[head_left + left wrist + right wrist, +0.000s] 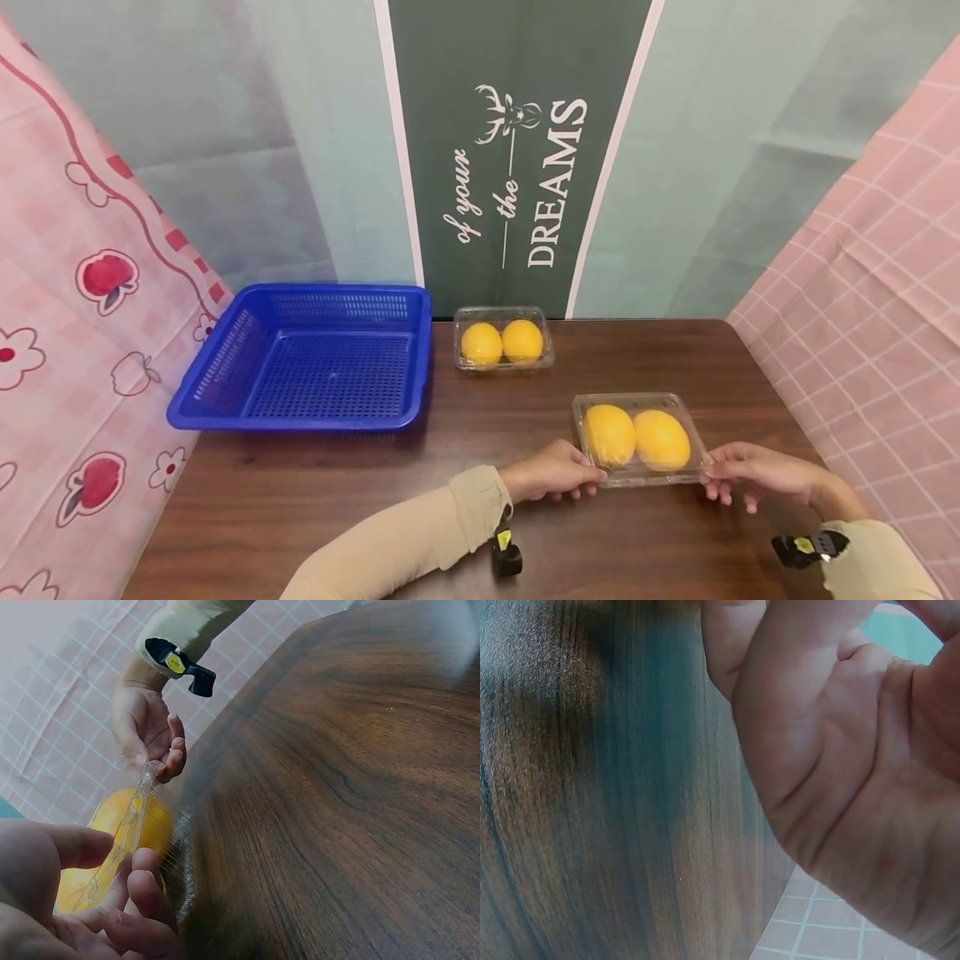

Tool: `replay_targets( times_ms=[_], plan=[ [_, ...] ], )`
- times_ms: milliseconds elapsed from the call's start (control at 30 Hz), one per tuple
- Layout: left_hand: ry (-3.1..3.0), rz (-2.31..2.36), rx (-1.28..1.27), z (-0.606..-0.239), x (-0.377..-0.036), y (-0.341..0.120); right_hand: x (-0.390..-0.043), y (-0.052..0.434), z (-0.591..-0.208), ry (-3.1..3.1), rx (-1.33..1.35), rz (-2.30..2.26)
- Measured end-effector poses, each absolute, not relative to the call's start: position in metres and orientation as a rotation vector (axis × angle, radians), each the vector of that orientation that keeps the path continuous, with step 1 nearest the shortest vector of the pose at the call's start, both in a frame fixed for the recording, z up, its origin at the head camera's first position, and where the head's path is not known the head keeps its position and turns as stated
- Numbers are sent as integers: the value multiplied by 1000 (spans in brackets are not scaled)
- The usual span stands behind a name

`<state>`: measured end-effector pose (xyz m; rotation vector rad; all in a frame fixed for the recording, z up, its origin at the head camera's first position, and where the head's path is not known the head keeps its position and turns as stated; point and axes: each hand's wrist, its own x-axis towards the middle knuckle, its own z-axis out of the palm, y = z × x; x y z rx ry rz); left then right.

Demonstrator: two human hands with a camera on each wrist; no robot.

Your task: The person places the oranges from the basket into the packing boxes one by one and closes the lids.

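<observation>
A clear plastic clamshell box (pixel 637 481) with two round yellow-orange fruits (pixel 662 440) inside is in front of me, right of centre in the head view. Its near left corner is pinched by my left hand (pixel 557 472), thumb on top and fingers beneath. On the near right corner, my right hand (pixel 761 477) pinches the rim. The left wrist view shows the box edge (pixel 141 799) between the left thumb and fingers, with the right hand (pixel 150 727) at its far end. Only the palm and curled fingers of the right hand (pixel 817 742) fill the right wrist view.
Farther back stands a second clear box (pixel 503 367) with two similar fruits. A blue perforated plastic basket (pixel 333 375) sits at the back left of the dark wooden table (pixel 420 517). Printed cloths (pixel 247 167) hang behind the table and on both sides.
</observation>
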<state>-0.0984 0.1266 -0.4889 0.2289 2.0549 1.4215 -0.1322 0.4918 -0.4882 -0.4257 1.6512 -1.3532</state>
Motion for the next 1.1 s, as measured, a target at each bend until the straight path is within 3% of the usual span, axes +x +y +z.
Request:
replay_targets(
  times_ms=[1100],
  plan=[
    [2040,1433,237,-492,-100,129,-133,491,-492,1618,-526,-1364]
  ],
)
